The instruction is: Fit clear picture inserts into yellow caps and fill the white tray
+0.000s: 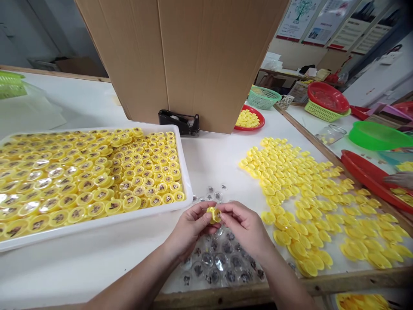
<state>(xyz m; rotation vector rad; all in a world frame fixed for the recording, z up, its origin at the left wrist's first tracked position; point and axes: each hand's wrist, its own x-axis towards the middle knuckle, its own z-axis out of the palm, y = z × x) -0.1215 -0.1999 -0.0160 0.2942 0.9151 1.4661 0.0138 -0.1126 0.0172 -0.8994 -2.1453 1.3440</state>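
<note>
Between the fingertips of both hands is a small round yellow plastic piece (213, 215). My left hand (193, 221) pinches it from the left, and my right hand (240, 221) presses on its right side. Part of it is hidden by my fingers. Just below the hands lie several clear round domes with dark printed pictures (221, 260), spread on the white table. On the left stands a white tray (185, 181) filled with yellow round pieces bearing printed pictures (129, 202). Loose yellow pieces (290, 181) cover the table on the right.
A tall cardboard box (193, 60) stands behind, with a black tape dispenser (179, 122) before it. Red plate (258, 122) and green basket (263, 97) sit at the back right. A wooden edge (303, 129) borders the table; beyond it another person's hand (400, 179) is near a red tray (364, 172).
</note>
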